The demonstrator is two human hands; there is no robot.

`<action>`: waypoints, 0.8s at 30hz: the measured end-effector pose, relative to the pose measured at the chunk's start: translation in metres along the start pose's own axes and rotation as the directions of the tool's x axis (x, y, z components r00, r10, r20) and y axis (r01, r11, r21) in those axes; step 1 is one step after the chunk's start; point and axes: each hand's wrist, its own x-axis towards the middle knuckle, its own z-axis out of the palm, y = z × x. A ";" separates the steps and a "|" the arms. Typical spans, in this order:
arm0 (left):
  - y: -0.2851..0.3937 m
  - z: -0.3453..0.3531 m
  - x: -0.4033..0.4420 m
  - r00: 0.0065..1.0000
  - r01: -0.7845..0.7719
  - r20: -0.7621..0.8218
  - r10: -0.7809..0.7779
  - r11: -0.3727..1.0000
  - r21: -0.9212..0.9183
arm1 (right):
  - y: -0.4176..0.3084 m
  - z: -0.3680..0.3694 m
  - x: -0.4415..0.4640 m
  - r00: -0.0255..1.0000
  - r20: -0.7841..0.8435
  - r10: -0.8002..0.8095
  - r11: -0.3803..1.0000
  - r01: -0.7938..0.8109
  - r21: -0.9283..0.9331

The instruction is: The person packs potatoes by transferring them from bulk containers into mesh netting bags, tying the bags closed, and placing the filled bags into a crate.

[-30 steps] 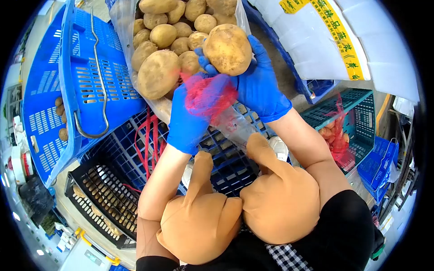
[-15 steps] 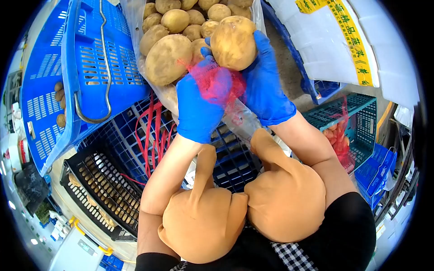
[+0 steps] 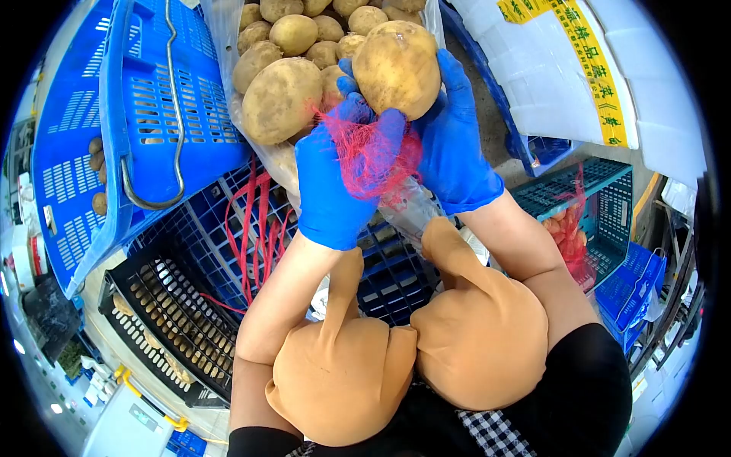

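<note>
Both my hands wear blue gloves and are together over the near end of a clear plastic bag (image 3: 226,38) filled with potatoes. A large potato (image 3: 397,70) is between them. My left hand (image 3: 335,179) grips a bunched red mesh bag (image 3: 365,156), its thumb under the net and its fingertips at the potato's left side. My right hand (image 3: 461,152) curls around the potato's right side; some of its fingers are hidden behind it. Another big potato (image 3: 282,101) lies on the pile just left of the held one.
A blue crate (image 3: 183,114) with a wire handle stands at left. Below it is a black crate (image 3: 171,327) holding potatoes. Red straps (image 3: 263,221) hang over a dark blue crate (image 3: 388,282). On the right are white foam boxes (image 3: 563,76) and a green crate (image 3: 609,206) with a red net bag.
The held potato has risen slightly toward the camera. My left thumb has moved up to its lower edge, and my right fingers have shifted a little to the right.
</note>
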 end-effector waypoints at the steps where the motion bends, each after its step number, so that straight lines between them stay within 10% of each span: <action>1: 0.002 0.000 0.000 1.000 -0.006 0.000 0.006 1.000 0.021 | 0.000 -0.001 0.000 1.000 0.004 -0.007 1.000 0.007 -0.015; 9: -0.006 -0.007 0.003 0.999 -0.035 -0.012 0.036 0.995 0.098 | 0.009 0.002 -0.001 0.994 -0.041 -0.097 0.972 0.086 -0.221; 24: -0.009 -0.006 0.000 0.994 -0.105 -0.024 0.104 0.994 -0.040 | 0.006 -0.005 0.006 0.996 -0.034 0.079 0.986 -0.074 0.147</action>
